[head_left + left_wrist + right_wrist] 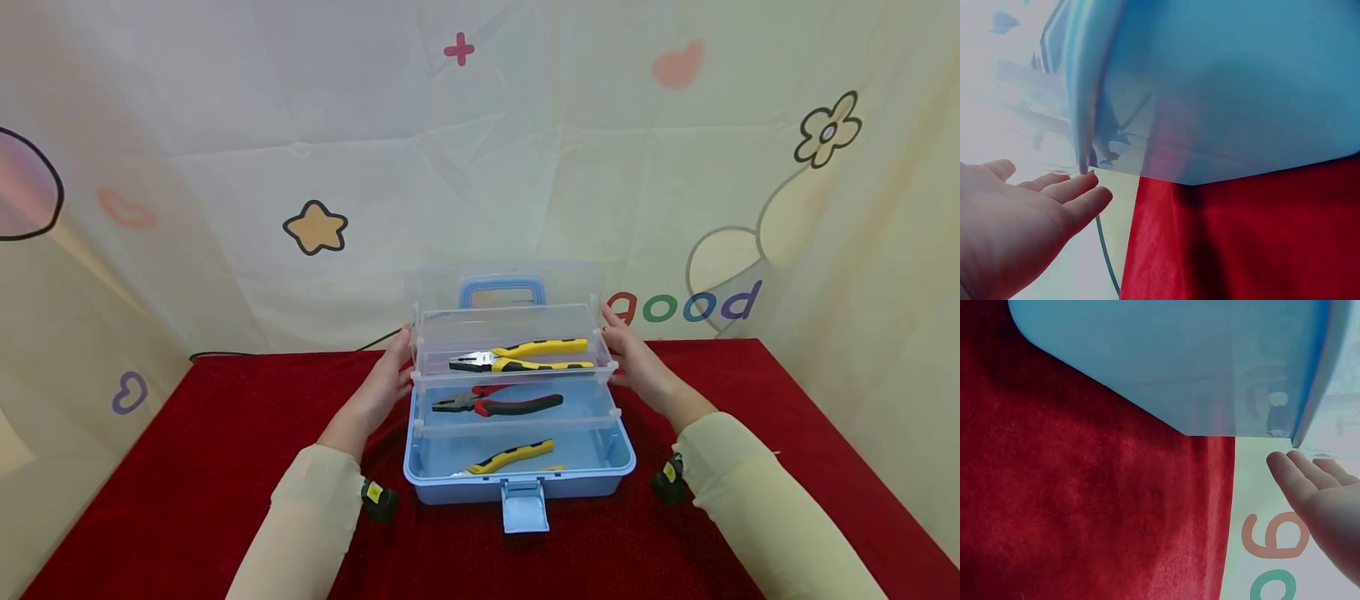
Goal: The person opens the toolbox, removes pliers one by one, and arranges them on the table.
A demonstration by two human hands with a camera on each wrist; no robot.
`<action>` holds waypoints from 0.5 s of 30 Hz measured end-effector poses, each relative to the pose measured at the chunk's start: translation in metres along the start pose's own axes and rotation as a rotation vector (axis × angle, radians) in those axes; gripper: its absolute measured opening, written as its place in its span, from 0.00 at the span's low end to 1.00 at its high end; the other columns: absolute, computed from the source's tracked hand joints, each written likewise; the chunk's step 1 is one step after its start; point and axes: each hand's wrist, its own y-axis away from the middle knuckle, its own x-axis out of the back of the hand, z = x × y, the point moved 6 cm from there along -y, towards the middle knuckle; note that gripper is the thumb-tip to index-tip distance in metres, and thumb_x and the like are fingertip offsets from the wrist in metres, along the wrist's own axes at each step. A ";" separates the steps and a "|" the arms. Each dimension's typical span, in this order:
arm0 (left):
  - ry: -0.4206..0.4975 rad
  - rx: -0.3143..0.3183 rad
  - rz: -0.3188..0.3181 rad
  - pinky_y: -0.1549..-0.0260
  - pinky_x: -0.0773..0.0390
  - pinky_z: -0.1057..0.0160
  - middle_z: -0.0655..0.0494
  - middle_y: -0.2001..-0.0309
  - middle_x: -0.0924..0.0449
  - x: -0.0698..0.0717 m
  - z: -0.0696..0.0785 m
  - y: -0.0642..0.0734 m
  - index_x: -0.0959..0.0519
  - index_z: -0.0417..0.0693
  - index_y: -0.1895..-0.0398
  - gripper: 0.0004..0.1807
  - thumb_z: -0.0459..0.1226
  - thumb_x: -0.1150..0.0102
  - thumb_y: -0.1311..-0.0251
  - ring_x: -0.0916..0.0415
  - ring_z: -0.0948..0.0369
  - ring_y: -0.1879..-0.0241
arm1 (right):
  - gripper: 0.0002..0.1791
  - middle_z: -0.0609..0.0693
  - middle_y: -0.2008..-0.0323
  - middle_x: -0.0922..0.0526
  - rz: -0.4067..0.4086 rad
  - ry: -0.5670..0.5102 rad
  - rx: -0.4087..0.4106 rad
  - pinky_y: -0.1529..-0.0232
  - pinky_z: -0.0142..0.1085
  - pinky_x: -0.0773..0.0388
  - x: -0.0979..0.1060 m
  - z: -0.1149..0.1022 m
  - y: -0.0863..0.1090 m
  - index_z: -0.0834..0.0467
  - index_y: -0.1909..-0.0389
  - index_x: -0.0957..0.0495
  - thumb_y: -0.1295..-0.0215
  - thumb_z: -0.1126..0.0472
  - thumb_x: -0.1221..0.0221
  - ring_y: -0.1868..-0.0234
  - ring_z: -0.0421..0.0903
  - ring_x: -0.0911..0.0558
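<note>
A light blue toolbox stands unfolded, its clear trays stepped up toward the back. Combination pliers with yellow and black handles lie in the upper tray. Below them are pliers with red and black handles. Another yellow-black handle shows low in the box, its tool partly hidden. My left hand is at the trays' left side and my right hand at their right side, fingers extended. In the wrist views, the left fingertips and right fingertips are close to the box's rear edge; contact is unclear.
A red cloth covers the table. Behind it hangs a pale printed curtain. The toolbox's front latch hangs down, and its blue carry handle rises at the back. A dark cable runs along the table's rear left.
</note>
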 end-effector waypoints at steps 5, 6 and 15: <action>0.020 0.002 -0.002 0.31 0.47 0.42 0.48 0.25 0.55 -0.001 -0.002 -0.001 0.60 0.69 0.25 0.35 0.65 0.76 0.34 0.49 0.45 0.28 | 0.36 0.54 0.24 0.61 0.004 -0.004 0.002 0.36 0.61 0.39 -0.001 0.002 -0.002 0.30 0.28 0.72 0.29 0.37 0.63 0.27 0.63 0.49; 0.023 0.008 0.000 0.31 0.47 0.43 0.49 0.25 0.55 -0.001 -0.002 -0.001 0.60 0.69 0.25 0.36 0.65 0.75 0.34 0.49 0.45 0.28 | 0.37 0.54 0.24 0.60 0.006 -0.003 0.004 0.36 0.61 0.39 -0.001 0.002 -0.003 0.31 0.28 0.72 0.30 0.37 0.63 0.27 0.63 0.49; 0.010 0.048 0.000 0.31 0.46 0.43 0.51 0.25 0.55 -0.001 -0.011 -0.001 0.59 0.68 0.25 0.40 0.70 0.75 0.38 0.51 0.46 0.27 | 0.40 0.55 0.25 0.56 0.017 -0.002 -0.009 0.36 0.63 0.40 -0.002 0.008 -0.003 0.41 0.26 0.70 0.30 0.34 0.65 0.28 0.64 0.48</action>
